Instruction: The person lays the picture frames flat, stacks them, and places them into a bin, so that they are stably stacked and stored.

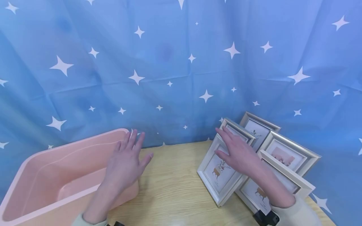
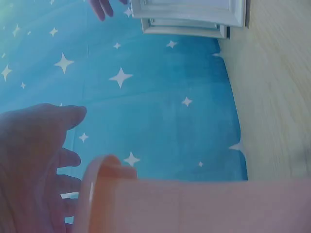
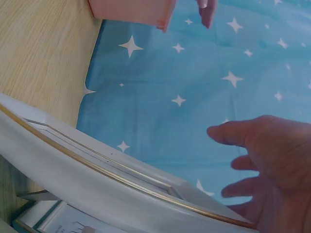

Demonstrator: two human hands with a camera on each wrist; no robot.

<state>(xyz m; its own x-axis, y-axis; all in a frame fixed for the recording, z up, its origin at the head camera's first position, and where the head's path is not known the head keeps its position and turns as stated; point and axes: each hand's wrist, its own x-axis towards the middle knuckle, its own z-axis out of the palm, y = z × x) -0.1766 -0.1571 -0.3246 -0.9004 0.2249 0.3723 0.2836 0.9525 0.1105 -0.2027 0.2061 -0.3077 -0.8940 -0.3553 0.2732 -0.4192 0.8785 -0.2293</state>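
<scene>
My left hand (image 1: pixel 124 163) is held over the right end of a pink plastic bin (image 1: pixel 76 196), fingers straight and spread, holding nothing. In the left wrist view its thumb points away from the bin's rim (image 2: pixel 87 204). My right hand (image 1: pixel 240 153) hovers at the upper part of a white picture frame (image 1: pixel 207 175) with a deer print, fingers extended. Whether it touches that frame, I cannot tell. Behind my right forearm stand another deer-print frame (image 1: pixel 306 186), a silvery frame with a pinkish print (image 1: pixel 312 157) and a frame with a plant print (image 1: pixel 267 124).
A light wood table (image 1: pixel 169 175) lies between the bin and the frames. Behind everything hangs a blue cloth (image 1: pixel 169 62) with white stars, meeting the table's back edge. The bin's visible inside holds nothing.
</scene>
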